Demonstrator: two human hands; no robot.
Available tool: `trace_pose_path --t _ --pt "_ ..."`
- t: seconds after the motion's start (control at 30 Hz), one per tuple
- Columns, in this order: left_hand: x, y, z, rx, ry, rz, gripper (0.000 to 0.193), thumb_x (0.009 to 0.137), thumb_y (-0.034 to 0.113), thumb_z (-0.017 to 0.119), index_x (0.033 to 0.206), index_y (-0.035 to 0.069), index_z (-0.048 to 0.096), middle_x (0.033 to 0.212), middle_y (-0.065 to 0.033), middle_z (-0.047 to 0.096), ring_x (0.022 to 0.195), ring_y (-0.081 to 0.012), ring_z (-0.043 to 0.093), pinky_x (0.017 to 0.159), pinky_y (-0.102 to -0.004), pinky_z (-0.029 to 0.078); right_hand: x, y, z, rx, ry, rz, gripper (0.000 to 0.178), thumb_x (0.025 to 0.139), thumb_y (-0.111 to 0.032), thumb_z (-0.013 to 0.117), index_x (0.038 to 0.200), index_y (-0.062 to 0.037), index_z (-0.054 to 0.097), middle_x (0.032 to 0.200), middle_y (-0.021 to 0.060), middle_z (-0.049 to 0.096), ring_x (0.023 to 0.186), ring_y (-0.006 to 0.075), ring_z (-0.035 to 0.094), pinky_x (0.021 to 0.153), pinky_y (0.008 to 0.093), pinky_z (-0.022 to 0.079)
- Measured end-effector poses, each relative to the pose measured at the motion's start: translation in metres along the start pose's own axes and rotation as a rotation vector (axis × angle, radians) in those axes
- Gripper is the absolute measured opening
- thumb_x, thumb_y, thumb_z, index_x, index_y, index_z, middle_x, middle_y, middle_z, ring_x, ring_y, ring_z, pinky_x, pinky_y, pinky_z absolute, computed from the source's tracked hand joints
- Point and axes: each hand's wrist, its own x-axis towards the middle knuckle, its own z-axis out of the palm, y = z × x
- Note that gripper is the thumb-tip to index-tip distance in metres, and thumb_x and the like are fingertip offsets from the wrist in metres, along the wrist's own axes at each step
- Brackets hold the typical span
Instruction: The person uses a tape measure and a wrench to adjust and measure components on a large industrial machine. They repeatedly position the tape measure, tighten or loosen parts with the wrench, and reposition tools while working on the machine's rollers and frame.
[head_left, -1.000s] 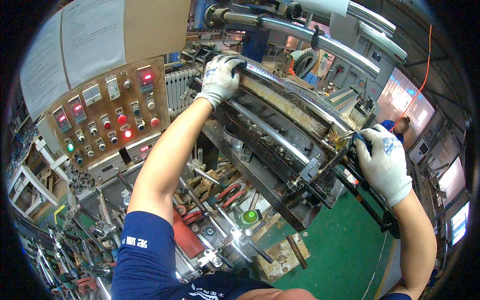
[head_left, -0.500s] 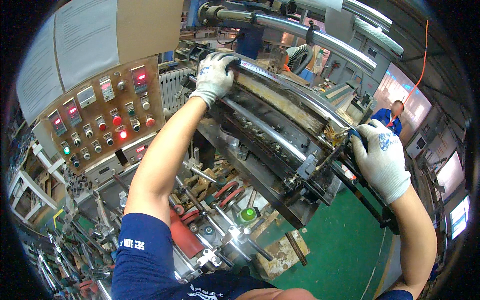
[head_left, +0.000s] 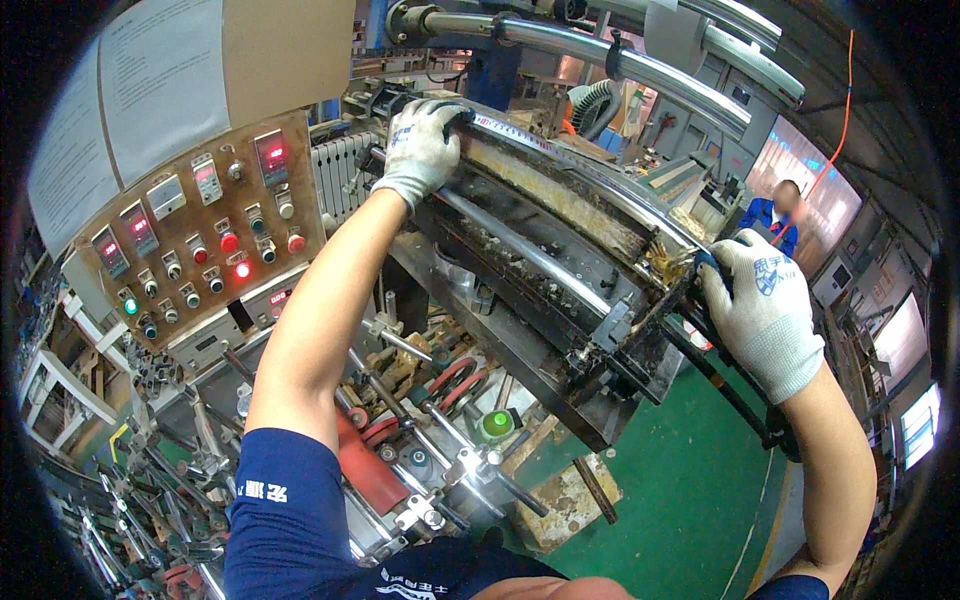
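Head view, sole view.

Item: long metal trough (head_left: 575,205), one, set slantwise before the person at upper centre. Its inner wall was yellowed and crusted; a printed measuring tape (head_left: 510,133), one, ran along its far edge. One silver rod (head_left: 520,247) lay along its near side, with one grey bracket (head_left: 613,322) near the rod's right end. Handling, as judged: heavy, rigid, not fragile, perhaps slippery where residue lay; best taken by its two ends, clear of the crusted middle.

Hands, two, both in pale knit gloves. Left hand (head_left: 420,148): bent over the trough's left end, fingers curled across the far edge; how tightly it closed could not be told. Right hand (head_left: 762,300): at the right end corner, thumb set apart from the fingers, fingertips partly hidden; grip or mere contact could not be told.

Surroundings: one control panel (head_left: 185,205), with four red-lit displays counted on and just below it; two paper sheets (head_left: 162,85) above; one red roller (head_left: 368,468) and one green round piece (head_left: 497,424) below the trough; one co-worker in blue (head_left: 768,218), at the far right.
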Motion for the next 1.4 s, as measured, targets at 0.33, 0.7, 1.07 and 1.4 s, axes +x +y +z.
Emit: trace_pose_path --t 0.33,0.7,1.07,1.4 --pt "0.010 -0.007 0.003 -0.008 0.063 0.112 0.041 0.079 0.018 0.067 0.120 0.011 0.072 0.127 -0.0128 0.069 0.122 -0.0349 0.061 0.110 -0.0472 0.045 -0.005 0.011 0.006 -0.021 0.211 -0.125 0.021 0.093 -0.025 0.068 0.091 -0.0050 0.066 0.090 0.0181 0.064 0.080 0.0369 0.068 0.066 0.0468 0.055" --pt "0.024 0.085 -0.005 -0.145 0.265 0.630 0.049 0.082 0.027 0.077 0.127 0.008 0.066 0.122 -0.0148 0.069 0.117 -0.0337 0.065 0.107 -0.0477 0.048 -0.166 -0.020 -0.011 0.570 0.225 0.068 0.023 0.086 -0.025 0.073 0.098 -0.0067 0.070 0.087 0.0136 0.064 0.079 0.0349 0.065 0.067 0.0443 0.052" --pt "-0.086 0.311 -0.172 -0.454 0.102 1.683 0.022 0.087 0.023 0.072 0.108 0.017 0.073 0.105 -0.0088 0.073 0.111 -0.0314 0.066 0.103 -0.0518 0.048 -0.392 -0.070 0.136 1.200 0.046 0.791 0.031 0.096 -0.028 0.066 0.107 0.0002 0.073 0.104 0.0214 0.073 0.098 0.0352 0.071 0.087 0.0415 0.055" --pt "-0.207 0.539 -0.165 -0.762 -0.409 1.360 0.027 0.083 0.018 0.074 0.110 0.016 0.072 0.111 -0.0070 0.073 0.113 -0.0280 0.066 0.105 -0.0470 0.048 -0.580 -0.006 0.087 1.186 -0.107 1.234 0.032 0.098 -0.031 0.064 0.109 -0.0031 0.075 0.084 0.0134 0.074 0.075 0.0202 0.070 0.072 0.0373 0.054"
